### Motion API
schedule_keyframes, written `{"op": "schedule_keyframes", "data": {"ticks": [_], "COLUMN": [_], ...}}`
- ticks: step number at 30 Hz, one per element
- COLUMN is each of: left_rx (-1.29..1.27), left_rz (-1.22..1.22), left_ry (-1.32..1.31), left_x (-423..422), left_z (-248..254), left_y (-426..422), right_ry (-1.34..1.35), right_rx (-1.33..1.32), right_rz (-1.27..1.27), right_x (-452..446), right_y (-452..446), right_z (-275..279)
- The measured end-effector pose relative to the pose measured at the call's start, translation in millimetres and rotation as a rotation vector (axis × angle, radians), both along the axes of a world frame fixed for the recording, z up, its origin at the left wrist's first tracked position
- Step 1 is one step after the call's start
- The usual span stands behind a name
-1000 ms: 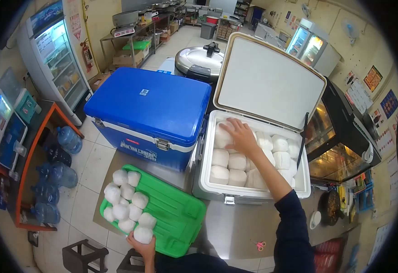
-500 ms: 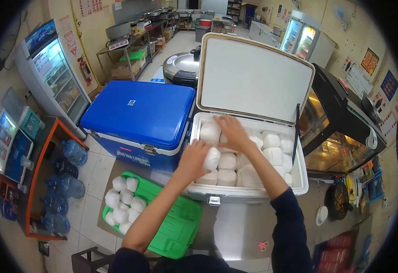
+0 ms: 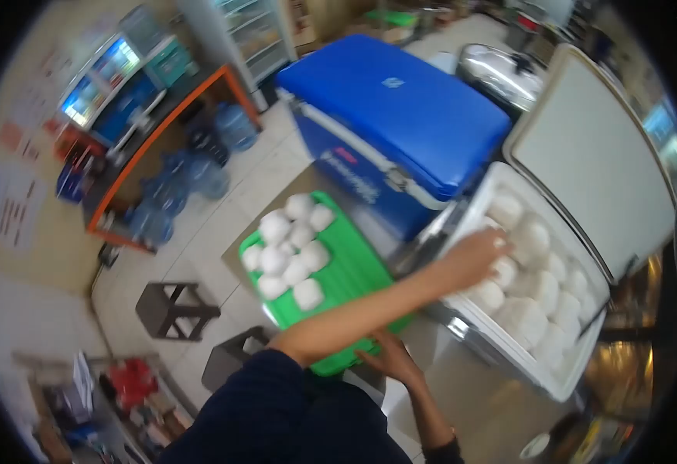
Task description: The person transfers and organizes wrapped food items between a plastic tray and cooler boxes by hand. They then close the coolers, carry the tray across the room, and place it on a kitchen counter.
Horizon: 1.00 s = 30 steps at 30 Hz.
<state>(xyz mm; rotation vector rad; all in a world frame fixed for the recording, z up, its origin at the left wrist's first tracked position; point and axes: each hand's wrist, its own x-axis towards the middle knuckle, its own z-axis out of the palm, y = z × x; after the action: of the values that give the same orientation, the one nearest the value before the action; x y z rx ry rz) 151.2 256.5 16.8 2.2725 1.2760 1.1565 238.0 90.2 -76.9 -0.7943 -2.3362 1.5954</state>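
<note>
My left hand [image 3: 478,257] reaches over the near-left rim of the open white cooler [image 3: 536,379], among white, rounded pieces that look like peeled coconuts [image 3: 530,236]. Motion blur hides whether its fingers hold one. Lower down, my right hand [image 3: 394,360] is at the near edge of a green plastic lid [image 3: 354,271], fingers closed on that edge. Several more white coconuts [image 3: 274,226] lie grouped on the far-left part of the lid. My left forearm crosses above the lid and covers some of it.
A closed blue cooler [image 3: 400,108] stands beyond the lid, its hinged neighbour's raised white lid [image 3: 594,147] to the right. Dark stools [image 3: 176,309] stand at left. Large water bottles [image 3: 170,182] fill an orange-edged shelf [image 3: 172,131]. A round metal-topped cooker [image 3: 501,76] sits behind.
The view has swung left and down. My right hand has left the coconuts in the cooler and is now at the green lid's edge. My left hand remains over the cooler.
</note>
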Motion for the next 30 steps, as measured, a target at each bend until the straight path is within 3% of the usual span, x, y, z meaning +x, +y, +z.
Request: {"op": "schedule_keyframes", "data": {"ticks": [1,3,4,5,6,7,9,10,12,13,14,16,17,18,21,22,24,25,26,28,30], "left_rx": [-0.143,-0.041,-0.029,-0.179,-0.243,-0.349,-0.521,-0.649,-0.622,-0.577,-0.645,-0.592,-0.535,-0.522,-0.362,-0.291,-0.310,-0.386,-0.381,-0.310,-0.297], "left_rz": [-0.020,0.170,0.300,0.402,0.602,0.677,0.947,1.041,1.030,1.010,1.003,0.976,1.045,0.998,1.195,1.154,1.194,1.275,1.269,1.217,1.183], "left_ry": [-0.162,-0.341,-0.384,-0.473,-0.363,-0.532,-0.421,-0.328,-0.200,-0.072,-0.144,-0.109,-0.068,-0.080,-0.154,-0.394,-0.433,-0.229,-0.253,-0.317,-0.398], "left_x": [-13,-42,-61,-85,-111,-138,-177,-187,-186,-183,-181,-169,-164,-161,-159,-163,-163,-161,-158,-156,-147], "left_z": [30,26,14,-2,-30,-63,-131,-156,-175,-187,-209,-232,-238,-242,-271,-284,-281,-263,-245,-248,-240], "left_y": [-34,-93,-125,-155,-187,-216,-277,-301,-313,-310,-306,-288,-278,-271,-266,-267,-260,-256,-253,-256,-255], "right_ry": [0.048,-0.030,-0.027,0.088,0.205,0.319,-0.002,-0.009,-0.117,-0.062,-0.017,-0.283,-0.242,-0.253,0.038,0.088,0.061,0.046,0.035,-0.092,-0.141], "right_rx": [0.076,0.187,0.181,0.350,0.517,0.680,0.411,0.409,0.289,0.321,0.363,0.410,0.419,0.285,0.083,0.036,0.252,0.327,0.406,0.601,0.763], "right_rz": [-0.098,-0.064,-0.054,-0.037,-0.025,-0.013,0.081,0.079,0.277,0.261,0.231,0.203,0.083,0.010,-0.144,-0.140,-0.167,-0.214,-0.262,-0.497,-0.583], "right_x": [-25,-70,-93,-119,-146,-169,-208,-226,-248,-254,-259,-250,-239,-225,-154,-123,-65,-37,-12,20,37], "right_y": [-3,8,18,30,41,49,70,79,97,99,99,94,85,80,50,41,36,43,55,83,129], "right_z": [-29,-76,-101,-126,-146,-154,-134,-139,-174,-199,-214,-190,-181,-142,-24,33,134,170,194,220,210]}}
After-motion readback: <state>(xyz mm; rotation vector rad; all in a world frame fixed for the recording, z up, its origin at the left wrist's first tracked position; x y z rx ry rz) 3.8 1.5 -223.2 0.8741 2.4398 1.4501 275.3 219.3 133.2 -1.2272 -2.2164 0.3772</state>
